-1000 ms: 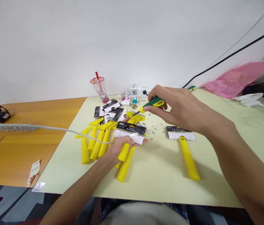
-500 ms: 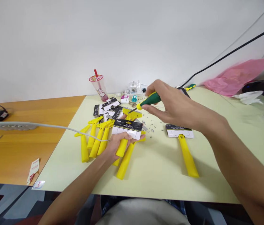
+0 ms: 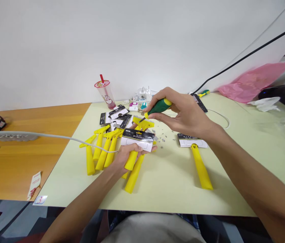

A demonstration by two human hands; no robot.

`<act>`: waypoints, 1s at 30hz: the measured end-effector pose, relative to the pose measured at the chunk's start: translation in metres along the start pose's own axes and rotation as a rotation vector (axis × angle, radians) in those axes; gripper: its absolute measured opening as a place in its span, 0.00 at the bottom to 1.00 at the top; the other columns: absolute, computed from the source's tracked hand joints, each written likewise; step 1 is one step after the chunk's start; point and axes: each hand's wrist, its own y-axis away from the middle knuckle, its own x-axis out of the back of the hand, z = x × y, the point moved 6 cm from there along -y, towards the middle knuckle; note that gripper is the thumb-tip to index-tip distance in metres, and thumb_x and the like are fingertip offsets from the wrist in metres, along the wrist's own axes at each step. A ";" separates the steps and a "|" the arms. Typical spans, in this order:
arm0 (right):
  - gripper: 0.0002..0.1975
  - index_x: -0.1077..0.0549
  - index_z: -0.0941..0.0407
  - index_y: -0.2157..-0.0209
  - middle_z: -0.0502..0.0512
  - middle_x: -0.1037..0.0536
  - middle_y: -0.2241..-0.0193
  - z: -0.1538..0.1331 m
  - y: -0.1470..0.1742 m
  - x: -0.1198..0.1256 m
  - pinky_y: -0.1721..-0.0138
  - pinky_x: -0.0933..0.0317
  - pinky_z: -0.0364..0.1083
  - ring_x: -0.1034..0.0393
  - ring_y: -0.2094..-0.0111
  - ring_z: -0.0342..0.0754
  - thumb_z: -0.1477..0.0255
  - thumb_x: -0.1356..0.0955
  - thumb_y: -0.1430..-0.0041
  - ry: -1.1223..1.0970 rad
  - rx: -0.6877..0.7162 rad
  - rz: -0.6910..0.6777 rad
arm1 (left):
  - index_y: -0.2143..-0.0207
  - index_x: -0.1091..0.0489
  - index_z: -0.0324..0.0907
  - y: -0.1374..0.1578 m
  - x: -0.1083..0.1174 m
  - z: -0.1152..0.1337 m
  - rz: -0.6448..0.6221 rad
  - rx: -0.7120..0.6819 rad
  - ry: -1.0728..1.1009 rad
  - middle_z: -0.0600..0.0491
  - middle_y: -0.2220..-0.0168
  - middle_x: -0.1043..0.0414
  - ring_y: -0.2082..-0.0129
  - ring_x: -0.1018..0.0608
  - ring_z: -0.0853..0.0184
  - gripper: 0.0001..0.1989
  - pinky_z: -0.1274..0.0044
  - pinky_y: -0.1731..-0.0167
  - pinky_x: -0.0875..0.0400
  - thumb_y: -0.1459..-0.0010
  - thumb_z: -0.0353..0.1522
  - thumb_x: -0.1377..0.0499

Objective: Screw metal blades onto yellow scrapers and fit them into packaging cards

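Observation:
My left hand (image 3: 129, 153) is closed round a yellow scraper (image 3: 131, 160) with a black-and-white card (image 3: 137, 139) lying over its handle. The scraper's head points away from me. Between the fingers and thumb of my right hand (image 3: 177, 109) is a green-and-yellow screwdriver (image 3: 159, 106), tilted, its tip at the scraper's head. Whether the tip sits in a screw is too small to tell. Several other yellow scrapers (image 3: 103, 155) lie left of and beneath my left hand. Another scraper (image 3: 201, 167) with a card lies apart on the right.
Small screws (image 3: 162, 138) are scattered behind my left hand. Loose cards (image 3: 118, 113) lie in a pile near a plastic cup (image 3: 106, 94) with a red straw. A grey cable (image 3: 63, 136) crosses the left side. At the back right are a phone (image 3: 200, 103) and pink bag (image 3: 256, 82).
My right hand has shifted slightly left and the screwdriver has turned a little in its fingers. The tip stays at the scraper's head. My left hand keeps its hold, and the view has moved slightly.

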 end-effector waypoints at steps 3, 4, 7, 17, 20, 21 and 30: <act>0.12 0.25 0.51 0.54 0.55 0.18 0.59 0.001 0.000 0.001 0.56 0.26 0.55 0.23 0.61 0.53 0.60 0.25 0.30 0.090 0.036 0.106 | 0.32 0.29 0.47 0.001 -0.004 0.005 0.021 -0.048 -0.013 0.50 0.48 0.15 0.41 0.17 0.43 0.46 0.48 0.40 0.22 0.56 0.21 0.33; 0.12 0.25 0.51 0.53 0.55 0.18 0.57 0.001 0.000 0.000 0.54 0.25 0.56 0.23 0.59 0.53 0.60 0.26 0.30 0.111 0.043 0.101 | 0.32 0.28 0.47 0.001 -0.006 0.006 0.023 -0.057 -0.010 0.49 0.48 0.15 0.40 0.17 0.42 0.45 0.47 0.39 0.22 0.56 0.20 0.33; 0.10 0.25 0.50 0.49 0.59 0.20 0.49 -0.001 -0.001 -0.007 0.49 0.26 0.58 0.23 0.52 0.55 0.64 0.28 0.28 0.056 0.061 0.015 | 0.36 0.25 0.43 0.001 -0.007 0.006 0.030 -0.046 -0.009 0.47 0.49 0.15 0.40 0.18 0.40 0.42 0.46 0.38 0.23 0.56 0.20 0.34; 0.09 0.24 0.51 0.50 0.61 0.20 0.47 0.000 -0.002 -0.003 0.49 0.25 0.58 0.23 0.48 0.57 0.66 0.27 0.30 0.043 0.084 0.047 | 0.39 0.23 0.42 0.001 -0.009 0.009 0.035 -0.034 -0.021 0.46 0.46 0.16 0.37 0.20 0.41 0.38 0.49 0.35 0.25 0.57 0.21 0.35; 0.08 0.24 0.51 0.51 0.60 0.19 0.49 0.002 -0.001 -0.002 0.53 0.24 0.55 0.22 0.51 0.56 0.65 0.28 0.28 0.002 0.055 0.055 | 0.40 0.23 0.40 0.002 -0.008 0.012 0.034 -0.044 -0.032 0.46 0.48 0.15 0.36 0.21 0.41 0.37 0.51 0.35 0.25 0.57 0.22 0.35; 0.07 0.23 0.52 0.53 0.58 0.18 0.53 0.003 -0.001 0.000 0.55 0.24 0.54 0.21 0.55 0.54 0.64 0.28 0.28 0.011 0.043 0.095 | 0.41 0.23 0.40 0.002 -0.008 0.012 0.035 -0.049 -0.039 0.46 0.48 0.15 0.36 0.20 0.41 0.37 0.50 0.35 0.25 0.56 0.22 0.34; 0.09 0.24 0.50 0.53 0.57 0.18 0.55 0.005 0.000 -0.004 0.54 0.24 0.57 0.21 0.57 0.55 0.61 0.27 0.29 -0.011 -0.010 0.079 | 0.37 0.25 0.41 0.001 -0.008 0.008 0.024 -0.040 -0.025 0.44 0.44 0.17 0.38 0.20 0.38 0.40 0.46 0.38 0.24 0.56 0.22 0.34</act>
